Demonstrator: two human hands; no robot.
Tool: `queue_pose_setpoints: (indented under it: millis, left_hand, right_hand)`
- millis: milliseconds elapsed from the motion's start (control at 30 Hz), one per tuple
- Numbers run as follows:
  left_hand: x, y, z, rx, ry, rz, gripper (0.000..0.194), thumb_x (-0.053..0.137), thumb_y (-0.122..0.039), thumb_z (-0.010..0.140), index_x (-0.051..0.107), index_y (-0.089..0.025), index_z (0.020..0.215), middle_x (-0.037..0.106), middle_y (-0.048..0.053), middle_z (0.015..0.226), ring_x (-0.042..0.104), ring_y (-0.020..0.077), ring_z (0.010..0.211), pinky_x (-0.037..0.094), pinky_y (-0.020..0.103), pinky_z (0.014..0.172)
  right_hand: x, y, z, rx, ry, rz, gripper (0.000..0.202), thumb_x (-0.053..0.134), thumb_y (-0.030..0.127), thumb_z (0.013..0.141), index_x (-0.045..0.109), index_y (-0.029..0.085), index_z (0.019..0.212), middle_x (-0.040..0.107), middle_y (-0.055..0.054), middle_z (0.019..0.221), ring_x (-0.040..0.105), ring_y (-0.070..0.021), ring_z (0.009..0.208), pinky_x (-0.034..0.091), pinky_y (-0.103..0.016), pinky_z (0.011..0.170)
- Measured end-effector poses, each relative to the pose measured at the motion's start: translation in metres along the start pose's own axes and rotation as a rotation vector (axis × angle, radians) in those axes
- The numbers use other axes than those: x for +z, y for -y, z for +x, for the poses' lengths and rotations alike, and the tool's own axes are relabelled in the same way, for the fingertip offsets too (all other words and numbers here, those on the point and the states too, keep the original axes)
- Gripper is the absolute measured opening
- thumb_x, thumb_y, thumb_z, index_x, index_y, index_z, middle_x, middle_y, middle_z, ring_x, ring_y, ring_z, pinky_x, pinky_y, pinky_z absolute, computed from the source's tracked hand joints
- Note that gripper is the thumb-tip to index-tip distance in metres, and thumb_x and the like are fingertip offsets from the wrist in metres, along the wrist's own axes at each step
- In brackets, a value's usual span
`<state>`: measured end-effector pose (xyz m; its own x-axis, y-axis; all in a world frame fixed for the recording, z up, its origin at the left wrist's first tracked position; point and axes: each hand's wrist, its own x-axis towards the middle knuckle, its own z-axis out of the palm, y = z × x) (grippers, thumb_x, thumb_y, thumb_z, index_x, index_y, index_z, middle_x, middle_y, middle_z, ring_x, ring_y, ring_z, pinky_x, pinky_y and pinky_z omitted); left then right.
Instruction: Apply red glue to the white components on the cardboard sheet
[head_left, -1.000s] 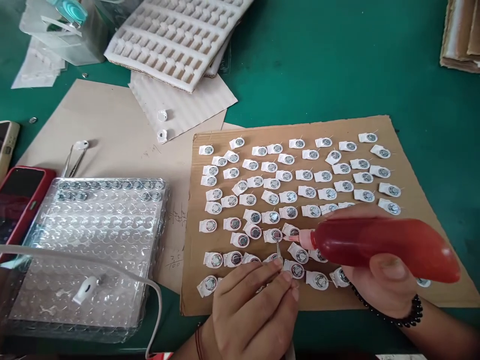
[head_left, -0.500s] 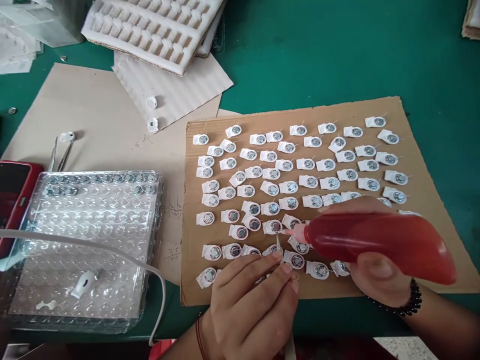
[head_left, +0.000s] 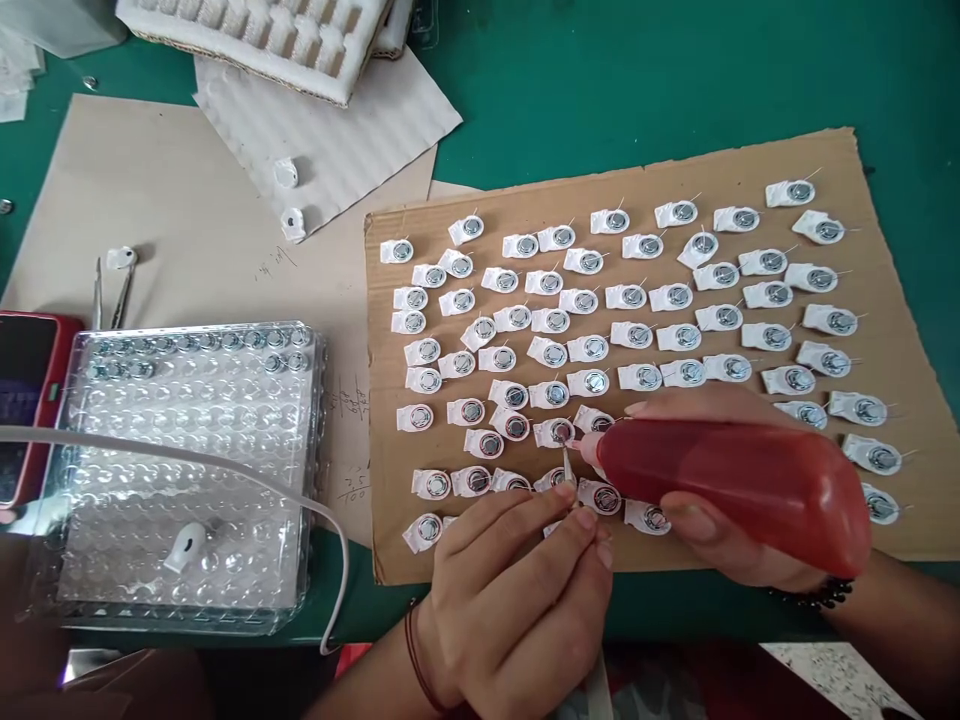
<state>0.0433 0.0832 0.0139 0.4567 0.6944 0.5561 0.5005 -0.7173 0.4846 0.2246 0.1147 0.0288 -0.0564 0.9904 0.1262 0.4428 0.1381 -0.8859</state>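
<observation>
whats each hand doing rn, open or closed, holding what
Left hand: closed, holding a thin tool.
Right hand: closed, holding the red bottle.

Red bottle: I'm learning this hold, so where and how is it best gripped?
Probably hold the bottle round its broad body, from the right: its narrow nozzle points left toward a white part, leaving that end clear. The right hand holds it so, thumb on the near side.
</observation>
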Motion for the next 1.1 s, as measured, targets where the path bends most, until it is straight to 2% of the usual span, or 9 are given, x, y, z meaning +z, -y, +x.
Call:
queue_pose_setpoints:
  millis: [100,200,367,433,567,600,767,867,1100]
  left_hand:
    - [0.001,-0.001,0.001,0.016,-0.036,0.010,0.011,0.055,-0.010,0.080,0.063,-0.016,0.075,0.071,0.002,0.083,0.066,0.0161,0.089,0.058,0.028,0.077]
    - [0.004,-0.001,0.000,0.030,-0.043,0.020,0.011,0.055,-0.011,0.081,0.063,-0.015,0.074,0.071,0.002,0.082,0.067,0.0168,0.089,0.058,0.029,0.077]
    - [0.002,-0.002,0.002,0.050,-0.049,0.031,0.014,0.053,-0.011,0.082,0.063,-0.015,0.073,0.071,0.002,0.079,0.067,0.0162,0.086,0.058,0.028,0.075]
    - [-0.004,-0.002,0.007,0.051,0.005,0.022,0.013,0.054,-0.010,0.081,0.064,-0.014,0.074,0.072,0.003,0.079,0.068,0.0173,0.085,0.058,0.028,0.075]
    - [-0.013,-0.003,0.012,0.031,0.196,-0.004,0.009,0.057,-0.009,0.079,0.065,-0.013,0.080,0.072,0.004,0.085,0.067,0.0192,0.089,0.058,0.030,0.076]
    - [-0.012,-0.003,0.012,0.032,0.183,-0.001,0.009,0.056,-0.010,0.080,0.065,-0.013,0.080,0.072,0.004,0.085,0.067,0.0191,0.089,0.058,0.030,0.076]
    - [0.001,-0.002,0.001,0.044,-0.044,0.041,0.017,0.050,-0.012,0.082,0.063,-0.018,0.074,0.072,0.001,0.082,0.067,0.0170,0.089,0.059,0.030,0.075]
    - [0.005,-0.002,-0.002,0.043,-0.051,0.040,0.015,0.052,-0.013,0.081,0.063,-0.018,0.074,0.071,0.001,0.083,0.067,0.0170,0.089,0.058,0.029,0.075]
    - [0.002,-0.002,0.000,0.037,-0.038,0.025,0.012,0.054,-0.012,0.080,0.063,-0.016,0.074,0.071,0.002,0.084,0.066,0.0175,0.089,0.058,0.028,0.074]
  right_hand:
    - [0.001,-0.006,-0.008,0.011,0.000,-0.008,0.029,0.058,0.052,0.073,0.058,0.033,0.095,0.065,0.000,0.078,0.062,-0.0183,0.065,0.051,-0.031,0.056]
    - [0.001,-0.011,-0.012,0.050,0.022,0.018,0.033,0.056,0.054,0.074,0.056,0.031,0.098,0.065,-0.001,0.080,0.063,-0.0189,0.065,0.051,-0.031,0.055]
    - [0.001,-0.008,-0.009,0.046,0.045,0.033,0.026,0.059,0.047,0.073,0.056,0.030,0.092,0.065,-0.001,0.080,0.062,-0.0186,0.062,0.050,-0.031,0.052]
    - [0.002,-0.007,-0.009,0.058,0.066,0.052,0.026,0.060,0.043,0.072,0.055,0.030,0.093,0.065,-0.001,0.080,0.062,-0.0188,0.063,0.051,-0.032,0.055]
    - [0.006,-0.009,-0.014,0.045,0.034,0.026,0.031,0.060,0.044,0.071,0.055,0.030,0.098,0.065,-0.002,0.082,0.061,-0.0202,0.067,0.052,-0.035,0.062]
    - [0.006,-0.008,-0.014,0.035,0.017,0.007,0.032,0.059,0.045,0.071,0.055,0.030,0.099,0.065,-0.002,0.083,0.061,-0.0208,0.069,0.052,-0.037,0.063]
    - [0.004,0.001,-0.005,-0.032,0.006,-0.076,0.028,0.060,0.047,0.070,0.058,0.033,0.094,0.065,-0.001,0.077,0.061,-0.0210,0.065,0.053,-0.038,0.062]
    - [0.000,0.007,0.003,-0.060,0.029,-0.115,0.024,0.061,0.045,0.070,0.058,0.032,0.089,0.064,-0.001,0.074,0.060,-0.0198,0.061,0.054,-0.036,0.058]
    - [0.000,0.006,0.003,-0.111,0.022,-0.152,0.023,0.060,0.043,0.071,0.058,0.030,0.090,0.065,-0.003,0.075,0.060,-0.0197,0.062,0.054,-0.035,0.059]
